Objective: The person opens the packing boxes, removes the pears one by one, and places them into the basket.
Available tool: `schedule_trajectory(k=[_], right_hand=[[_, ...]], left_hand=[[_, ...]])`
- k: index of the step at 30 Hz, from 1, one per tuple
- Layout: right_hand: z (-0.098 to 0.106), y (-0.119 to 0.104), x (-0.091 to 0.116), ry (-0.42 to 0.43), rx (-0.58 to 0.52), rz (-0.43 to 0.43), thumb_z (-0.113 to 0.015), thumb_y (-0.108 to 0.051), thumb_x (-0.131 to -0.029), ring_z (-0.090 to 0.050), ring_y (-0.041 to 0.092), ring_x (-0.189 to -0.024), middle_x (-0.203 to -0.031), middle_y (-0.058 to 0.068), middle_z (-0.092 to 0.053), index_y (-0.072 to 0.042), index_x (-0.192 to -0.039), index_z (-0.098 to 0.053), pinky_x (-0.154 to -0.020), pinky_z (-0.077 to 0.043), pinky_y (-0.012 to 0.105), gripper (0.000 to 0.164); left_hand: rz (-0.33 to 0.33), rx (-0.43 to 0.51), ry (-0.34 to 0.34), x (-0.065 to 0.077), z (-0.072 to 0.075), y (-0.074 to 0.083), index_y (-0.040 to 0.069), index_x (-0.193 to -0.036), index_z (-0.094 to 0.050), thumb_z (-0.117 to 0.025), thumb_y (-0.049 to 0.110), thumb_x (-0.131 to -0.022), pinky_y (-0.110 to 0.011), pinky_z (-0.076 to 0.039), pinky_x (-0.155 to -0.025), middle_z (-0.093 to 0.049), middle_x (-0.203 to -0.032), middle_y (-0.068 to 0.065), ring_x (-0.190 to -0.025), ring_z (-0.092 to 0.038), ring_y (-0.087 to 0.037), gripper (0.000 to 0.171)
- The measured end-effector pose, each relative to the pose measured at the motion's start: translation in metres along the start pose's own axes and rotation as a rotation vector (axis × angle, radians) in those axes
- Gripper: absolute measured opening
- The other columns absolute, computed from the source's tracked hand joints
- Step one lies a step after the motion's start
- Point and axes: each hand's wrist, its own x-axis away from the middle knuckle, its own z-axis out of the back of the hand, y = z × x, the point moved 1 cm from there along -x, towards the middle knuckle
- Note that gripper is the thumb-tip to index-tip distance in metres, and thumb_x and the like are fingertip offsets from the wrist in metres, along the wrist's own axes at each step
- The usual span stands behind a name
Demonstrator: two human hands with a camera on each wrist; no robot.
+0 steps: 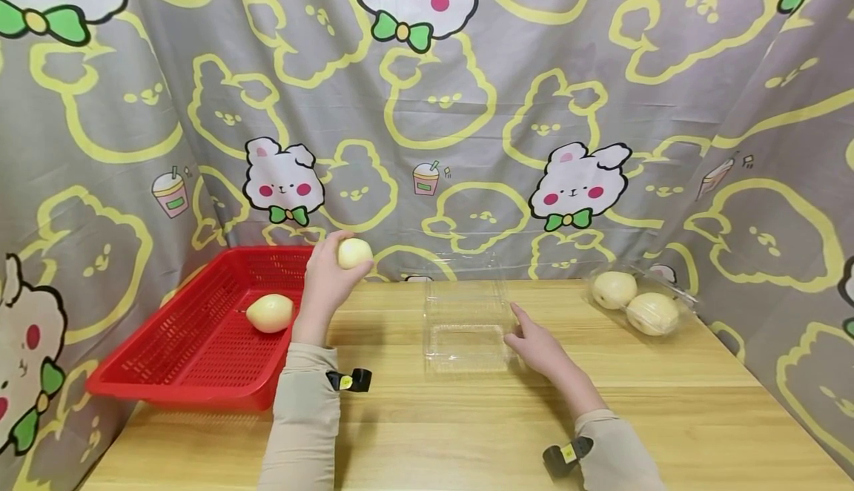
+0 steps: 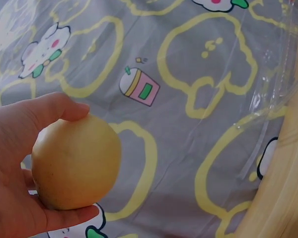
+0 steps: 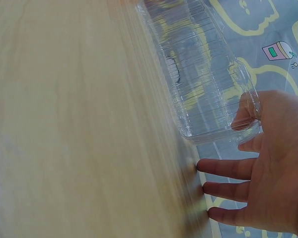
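Observation:
My left hand (image 1: pixel 330 276) holds a pale yellow pear (image 1: pixel 355 253) above the table, beside the red basket; in the left wrist view the thumb and fingers wrap round the pear (image 2: pixel 77 161). My right hand (image 1: pixel 542 346) is at the right side of a clear plastic box (image 1: pixel 467 339) with its lid raised. From the right wrist, the thumb shows through the plastic box (image 3: pixel 198 84) and the index finger lies outside, pinching its edge. The other fingers are straight and spread. Another pear (image 1: pixel 270 313) lies in the red basket (image 1: pixel 180 394).
A second clear box (image 1: pixel 687 300), at the table's back right, holds two pears (image 1: pixel 652 314). The wooden table (image 1: pixel 427 432) meets a patterned grey curtain (image 1: pixel 373 120) at the back and sides.

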Motion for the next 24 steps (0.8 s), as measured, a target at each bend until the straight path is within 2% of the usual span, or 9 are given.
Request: schedule_trajectory(k=[5,14,19,24], right_hand=[[0.000,0.001,-0.001,0.008,-0.006,-0.001,-0.051,-0.023,-0.090,-0.056,0.043,-0.121,-0.129,0.026,-0.060,-0.006,-0.154,-0.021,-0.101,-0.043,0.057,0.073],[-0.011,0.000,-0.002,0.018,-0.016,-0.006,-0.052,-0.024,-0.089,-0.059,0.036,-0.116,-0.126,0.022,-0.063,-0.008,-0.155,-0.022,-0.100,-0.045,0.054,0.074],[-0.008,0.000,0.000,0.023,-0.019,-0.007,-0.052,-0.024,-0.089,-0.060,0.036,-0.115,-0.125,0.022,-0.063,-0.007,-0.154,-0.023,-0.099,-0.045,0.055,0.074],[-0.003,0.002,0.001,0.021,-0.013,-0.015,-0.051,-0.024,-0.089,-0.059,0.038,-0.117,-0.127,0.023,-0.062,-0.007,-0.155,-0.022,-0.098,-0.046,0.055,0.074]], left_hand=[[-0.002,-0.002,0.018,0.000,0.002,-0.001,0.014,-0.128,-0.056,-0.078,0.032,-0.076,-0.052,-0.047,-0.086,-0.054,-0.124,-0.016,-0.106,-0.054,-0.035,0.059],[-0.036,-0.043,0.004,-0.002,0.008,-0.001,0.013,-0.129,-0.055,-0.077,0.030,-0.078,-0.053,-0.047,-0.087,-0.054,-0.126,-0.016,-0.108,-0.053,-0.034,0.058],[-0.042,-0.042,0.008,-0.005,0.013,0.002,0.012,-0.128,-0.054,-0.075,0.030,-0.079,-0.051,-0.048,-0.083,-0.054,-0.123,-0.017,-0.105,-0.052,-0.033,0.056],[-0.073,-0.065,0.018,-0.012,0.018,0.007,0.012,-0.128,-0.054,-0.074,0.030,-0.080,-0.053,-0.047,-0.085,-0.053,-0.124,-0.019,-0.106,-0.052,-0.035,0.055]])
